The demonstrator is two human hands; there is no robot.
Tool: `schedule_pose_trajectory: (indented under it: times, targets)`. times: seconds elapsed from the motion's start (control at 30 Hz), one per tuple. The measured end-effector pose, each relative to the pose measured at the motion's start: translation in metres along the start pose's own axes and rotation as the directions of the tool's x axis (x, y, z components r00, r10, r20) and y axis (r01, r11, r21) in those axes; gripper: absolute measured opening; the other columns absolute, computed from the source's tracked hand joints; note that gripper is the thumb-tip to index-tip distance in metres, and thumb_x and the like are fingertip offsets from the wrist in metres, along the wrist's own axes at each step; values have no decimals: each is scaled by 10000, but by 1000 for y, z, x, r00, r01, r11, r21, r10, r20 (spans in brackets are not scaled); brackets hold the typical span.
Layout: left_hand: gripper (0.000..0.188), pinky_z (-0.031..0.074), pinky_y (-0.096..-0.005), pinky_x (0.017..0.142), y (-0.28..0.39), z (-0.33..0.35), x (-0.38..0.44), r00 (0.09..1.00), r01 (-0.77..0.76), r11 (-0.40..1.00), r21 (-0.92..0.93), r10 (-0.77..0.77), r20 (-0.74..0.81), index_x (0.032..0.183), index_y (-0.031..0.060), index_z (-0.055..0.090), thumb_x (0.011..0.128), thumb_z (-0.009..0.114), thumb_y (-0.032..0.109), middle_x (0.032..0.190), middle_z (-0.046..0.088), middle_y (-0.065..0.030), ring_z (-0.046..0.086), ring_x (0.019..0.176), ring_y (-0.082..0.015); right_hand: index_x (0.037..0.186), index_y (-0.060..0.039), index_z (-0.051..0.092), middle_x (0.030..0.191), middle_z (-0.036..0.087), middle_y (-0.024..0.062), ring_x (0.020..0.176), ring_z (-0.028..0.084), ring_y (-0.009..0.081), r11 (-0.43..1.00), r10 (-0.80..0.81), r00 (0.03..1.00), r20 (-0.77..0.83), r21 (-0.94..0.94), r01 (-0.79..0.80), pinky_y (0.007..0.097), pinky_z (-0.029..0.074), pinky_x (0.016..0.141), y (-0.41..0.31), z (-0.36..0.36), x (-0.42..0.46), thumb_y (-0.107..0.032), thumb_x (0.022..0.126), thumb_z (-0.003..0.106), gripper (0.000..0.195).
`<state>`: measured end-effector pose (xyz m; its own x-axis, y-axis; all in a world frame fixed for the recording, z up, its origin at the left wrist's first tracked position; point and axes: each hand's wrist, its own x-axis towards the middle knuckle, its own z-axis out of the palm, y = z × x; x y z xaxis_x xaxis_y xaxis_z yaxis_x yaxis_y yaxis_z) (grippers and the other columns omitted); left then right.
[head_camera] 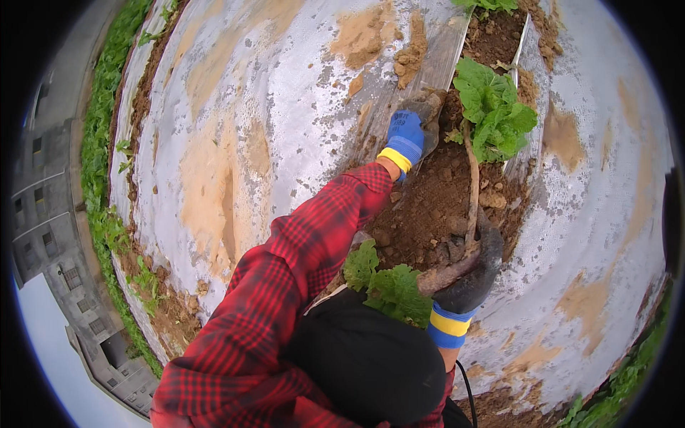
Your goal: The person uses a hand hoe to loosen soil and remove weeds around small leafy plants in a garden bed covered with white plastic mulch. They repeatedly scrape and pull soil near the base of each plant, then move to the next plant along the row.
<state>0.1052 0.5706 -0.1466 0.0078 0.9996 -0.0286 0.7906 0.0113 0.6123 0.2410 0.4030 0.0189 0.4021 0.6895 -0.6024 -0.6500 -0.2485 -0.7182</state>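
My left hand [415, 128], in a blue work glove with a dark, soiled palm and a yellow-banded cuff, lies at the cut edge of the plastic mulch film [299, 107], its fingers mostly hidden. My right hand [473, 267], gloved alike, is closed around a rough wooden stick [449, 274]. A thinner branch-like piece [473, 182] rises from that hand towards a leafy green plant [492, 112]. Between my hands lies loose brown soil [423, 214]. Another leafy plant [398, 291] stands beside the right wrist, close to my knee.
Film spotted with dried mud covers the ground on both sides of the soil strip. More soil [495, 37] shows at the top between film edges. A row of green plants [96, 160] runs along the left, with grey buildings [48, 214] beyond. My black-clad knee [369, 358] is at the bottom.
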Motion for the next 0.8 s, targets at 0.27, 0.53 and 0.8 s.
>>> schedule_pose_trajectory:
  times: [0.27, 0.53, 0.8]
  targets:
    - [336, 464, -430, 972, -8, 22, 57, 953, -253, 888, -383, 298, 62, 1195, 74, 654, 912, 611, 251, 1196, 648, -170, 601, 1094, -366, 1264, 38, 613, 1015, 719, 184, 896, 710, 259, 500, -261, 933, 248, -792, 350, 345, 559, 806, -4, -33, -38, -108, 869, 726, 436]
    - [403, 397, -423, 1083, -70, 66, 52, 970, -222, 972, -71, 228, 88, 1308, 129, 610, 948, 580, 308, 1343, 601, -113, 538, 1233, -326, 1282, 63, 584, 1004, 713, 225, 932, 717, 295, 457, -39, 982, 183, -871, 180, 357, 558, 830, -26, -30, -35, -111, 879, 705, 455]
    - [414, 372, -424, 1117, -76, 75, 67, 971, -74, 972, 223, 19, 237, 1346, 139, 584, 992, 499, 335, 1390, 574, -104, 516, 1273, -320, 1320, 42, 566, 949, 713, 193, 897, 706, 355, 509, -319, 913, 254, -766, 391, 395, 548, 852, 67, -30, -16, -98, 852, 708, 509]
